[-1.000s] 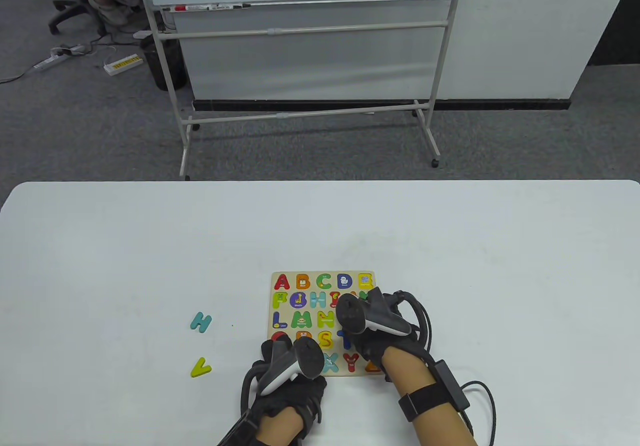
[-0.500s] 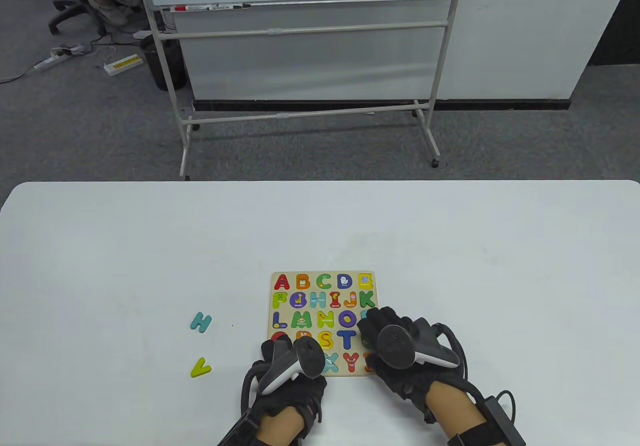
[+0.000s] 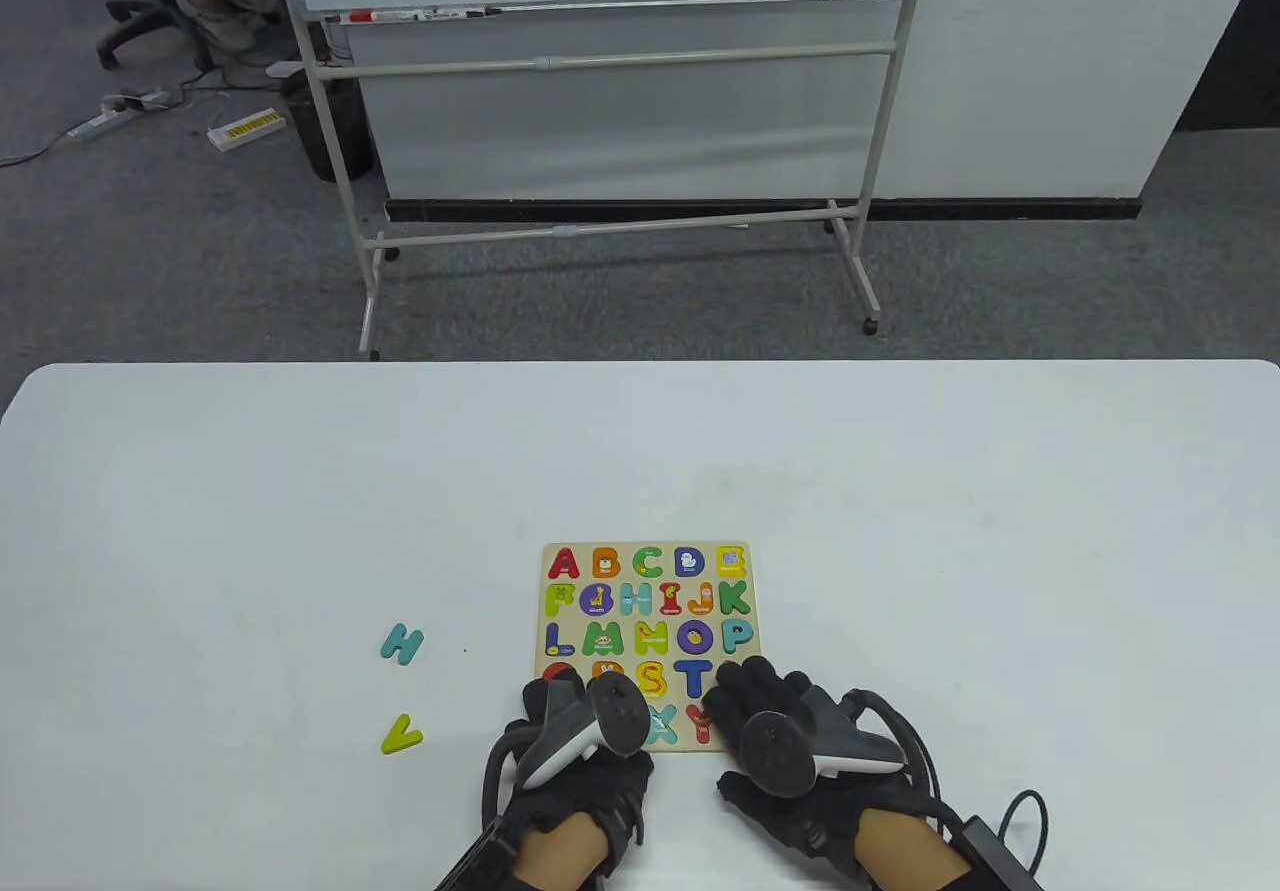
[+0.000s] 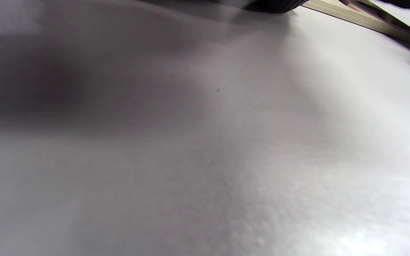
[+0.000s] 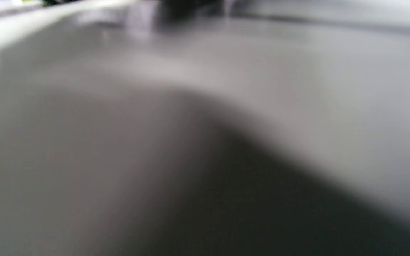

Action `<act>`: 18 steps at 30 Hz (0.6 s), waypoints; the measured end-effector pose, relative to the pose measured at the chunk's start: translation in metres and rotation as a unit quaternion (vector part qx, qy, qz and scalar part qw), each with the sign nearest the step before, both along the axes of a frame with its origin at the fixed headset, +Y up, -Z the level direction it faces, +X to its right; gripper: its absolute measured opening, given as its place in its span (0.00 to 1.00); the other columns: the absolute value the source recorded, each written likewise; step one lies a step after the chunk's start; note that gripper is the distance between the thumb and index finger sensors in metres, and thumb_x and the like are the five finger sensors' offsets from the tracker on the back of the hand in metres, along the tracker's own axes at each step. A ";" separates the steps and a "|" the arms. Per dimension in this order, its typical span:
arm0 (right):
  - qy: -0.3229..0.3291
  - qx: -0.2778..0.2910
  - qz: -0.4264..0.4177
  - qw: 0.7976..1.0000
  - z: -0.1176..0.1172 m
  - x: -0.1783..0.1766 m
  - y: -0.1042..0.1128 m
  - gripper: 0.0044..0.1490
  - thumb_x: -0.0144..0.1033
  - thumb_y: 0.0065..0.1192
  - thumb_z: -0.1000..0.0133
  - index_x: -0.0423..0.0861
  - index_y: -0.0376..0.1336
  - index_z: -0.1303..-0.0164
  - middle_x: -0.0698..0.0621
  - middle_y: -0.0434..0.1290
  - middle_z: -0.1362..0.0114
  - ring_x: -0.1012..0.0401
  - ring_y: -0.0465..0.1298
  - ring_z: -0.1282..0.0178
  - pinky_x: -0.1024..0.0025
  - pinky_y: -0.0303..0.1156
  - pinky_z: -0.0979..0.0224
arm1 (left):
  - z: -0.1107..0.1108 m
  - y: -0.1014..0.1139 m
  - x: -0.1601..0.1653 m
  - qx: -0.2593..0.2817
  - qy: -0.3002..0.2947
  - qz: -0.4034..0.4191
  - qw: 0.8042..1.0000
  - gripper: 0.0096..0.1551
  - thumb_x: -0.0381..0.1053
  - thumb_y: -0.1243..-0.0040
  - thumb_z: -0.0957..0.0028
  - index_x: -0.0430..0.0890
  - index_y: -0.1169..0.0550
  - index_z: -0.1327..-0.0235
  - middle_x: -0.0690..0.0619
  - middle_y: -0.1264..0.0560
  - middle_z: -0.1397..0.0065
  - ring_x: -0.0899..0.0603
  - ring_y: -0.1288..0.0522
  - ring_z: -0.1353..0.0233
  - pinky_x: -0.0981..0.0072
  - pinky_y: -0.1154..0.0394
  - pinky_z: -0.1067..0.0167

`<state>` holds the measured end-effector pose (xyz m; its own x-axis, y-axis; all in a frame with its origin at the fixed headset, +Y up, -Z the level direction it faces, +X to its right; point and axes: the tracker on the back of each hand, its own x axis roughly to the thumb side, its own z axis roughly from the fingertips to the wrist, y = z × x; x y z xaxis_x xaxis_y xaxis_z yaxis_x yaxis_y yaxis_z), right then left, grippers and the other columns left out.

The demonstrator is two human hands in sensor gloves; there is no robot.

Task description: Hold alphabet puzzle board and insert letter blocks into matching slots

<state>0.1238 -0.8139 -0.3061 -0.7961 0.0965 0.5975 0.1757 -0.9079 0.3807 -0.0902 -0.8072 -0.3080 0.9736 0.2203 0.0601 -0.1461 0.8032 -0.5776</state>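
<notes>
The wooden alphabet puzzle board (image 3: 646, 544) lies flat on the white table, most slots filled with coloured letters. My left hand (image 3: 575, 691) rests on the board's near-left corner; the tracker hides most of its fingers. In the left wrist view a dark fingertip (image 4: 272, 4) touches the board's edge (image 4: 361, 19). My right hand (image 3: 750, 696) lies with fingers spread and empty over the board's near-right corner. A loose teal H (image 3: 402, 643) and a loose yellow-green V (image 3: 401, 734) lie on the table left of the board. The right wrist view is a blur.
The white table (image 3: 900, 491) stretches wide on all sides of the board. A whiteboard stand (image 3: 610, 61) stands on the carpet beyond the table's far edge. Cables trail from my right wrist (image 3: 1000, 831) at the near edge.
My right hand has drawn back from the board's right side to its near-right corner, uncovering the K and P in their slots. My left hand and the loose letters have not moved.
</notes>
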 end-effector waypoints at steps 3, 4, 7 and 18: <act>0.002 -0.020 0.033 0.999 0.001 0.001 -0.007 0.54 0.66 0.20 0.44 0.49 0.14 0.22 0.46 0.13 0.17 0.48 0.16 0.16 0.46 0.24 0.20 | 0.000 0.000 0.000 0.000 0.001 0.001 1.000 0.50 0.59 0.61 0.41 0.37 0.69 0.27 0.28 0.76 0.26 0.18 0.76 0.29 0.24 0.65 0.37; 0.004 -0.017 0.038 0.999 0.000 0.001 -0.008 0.55 0.67 0.19 0.45 0.49 0.13 0.22 0.47 0.12 0.17 0.48 0.16 0.16 0.46 0.24 0.20 | 0.000 0.000 0.000 0.001 0.000 0.000 1.000 0.50 0.59 0.61 0.41 0.37 0.69 0.27 0.28 0.76 0.26 0.19 0.76 0.29 0.24 0.65 0.37; 0.005 -0.020 0.050 0.999 0.001 0.000 -0.010 0.57 0.71 0.17 0.47 0.48 0.11 0.24 0.46 0.11 0.18 0.47 0.15 0.17 0.44 0.24 0.20 | 0.000 0.000 0.000 0.002 0.001 0.001 1.000 0.50 0.60 0.61 0.41 0.37 0.69 0.27 0.28 0.76 0.25 0.19 0.76 0.29 0.24 0.65 0.36; 0.009 -0.034 0.071 0.997 0.003 -0.002 -0.013 0.59 0.73 0.13 0.47 0.48 0.05 0.28 0.45 0.06 0.21 0.47 0.10 0.20 0.40 0.20 0.22 | 0.013 0.033 0.006 0.109 -0.023 -0.005 0.994 0.48 0.63 0.57 0.42 0.39 0.56 0.19 0.29 0.62 0.19 0.19 0.58 0.22 0.26 0.52 0.32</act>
<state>0.1219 -0.8273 -0.3035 -0.7936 0.0238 0.6080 0.3081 -0.8460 0.4352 -0.0842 -0.7737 -0.2954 0.9708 0.1877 0.1493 -0.1154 0.9113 -0.3953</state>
